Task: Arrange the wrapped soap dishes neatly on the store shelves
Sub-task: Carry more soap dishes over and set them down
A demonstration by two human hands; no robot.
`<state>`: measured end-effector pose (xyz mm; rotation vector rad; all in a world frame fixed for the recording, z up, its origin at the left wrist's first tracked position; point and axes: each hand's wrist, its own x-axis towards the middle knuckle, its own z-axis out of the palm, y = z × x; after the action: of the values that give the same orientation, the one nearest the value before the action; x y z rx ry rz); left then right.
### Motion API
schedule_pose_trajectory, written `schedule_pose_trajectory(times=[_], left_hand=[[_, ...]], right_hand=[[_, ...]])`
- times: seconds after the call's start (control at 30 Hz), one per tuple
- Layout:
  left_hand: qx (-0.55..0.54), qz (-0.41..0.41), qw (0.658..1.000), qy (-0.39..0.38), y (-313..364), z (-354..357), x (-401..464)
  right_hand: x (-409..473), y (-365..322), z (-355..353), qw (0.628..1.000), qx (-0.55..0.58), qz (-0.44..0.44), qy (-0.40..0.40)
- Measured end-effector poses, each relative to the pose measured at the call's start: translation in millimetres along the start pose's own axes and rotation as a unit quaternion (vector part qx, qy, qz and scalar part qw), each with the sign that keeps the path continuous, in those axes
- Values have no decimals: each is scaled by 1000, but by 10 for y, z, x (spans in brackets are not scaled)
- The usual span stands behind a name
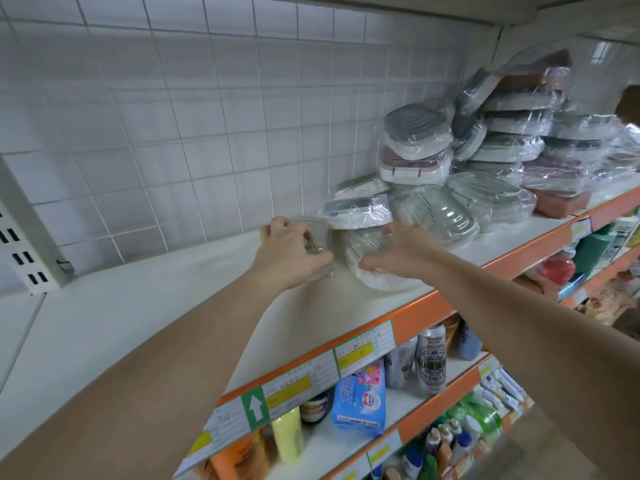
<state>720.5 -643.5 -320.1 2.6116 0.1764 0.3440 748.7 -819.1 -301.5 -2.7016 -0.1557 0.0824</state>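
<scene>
The white top shelf [138, 323] with its orange edge backs onto a tiled wall [173, 98], and a jumbled heap of wrapped soap dishes [502, 147] crowds its right end. Below stand two patterned cans [431, 362], their writing unreadable, beside a blue packet [360, 400]. The left hand [291, 251] curls round a grey wrapped dish [317, 233]; the right hand [398, 252] lies flat-fingered on a clear wrapped dish [374, 271].

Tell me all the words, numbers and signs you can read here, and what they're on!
No word or number reads clearly.
White up arrow, a sign without words: on the green tag on the orange shelf edge.
Handwriting on the price labels: too blurred to read.
Characters on the blue packet: too blurred to read.
Lettering on the patterned can: too blurred to read.
Wrapped soap dishes: no print visible.
</scene>
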Motion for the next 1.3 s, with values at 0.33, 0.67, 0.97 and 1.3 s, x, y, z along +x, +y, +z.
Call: schedule_pose_trajectory(times=[0.33, 0.67, 0.97, 1.3], left_hand=[[6, -47, 998, 35, -54, 159, 127], [31, -88, 990, 107, -90, -112, -90], [40, -106, 969, 219, -169, -497, -592], [128, -274, 908, 292, -927, -1285, -1838]], right_hand=[[-58, -105, -193, 996, -81, -10, -18], [-637, -193, -411, 987, 40, -102, -117], [-369, -496, -209, 981, 34, -190, 12], [-859, -1630, 587, 926, 97, -355, -84]])
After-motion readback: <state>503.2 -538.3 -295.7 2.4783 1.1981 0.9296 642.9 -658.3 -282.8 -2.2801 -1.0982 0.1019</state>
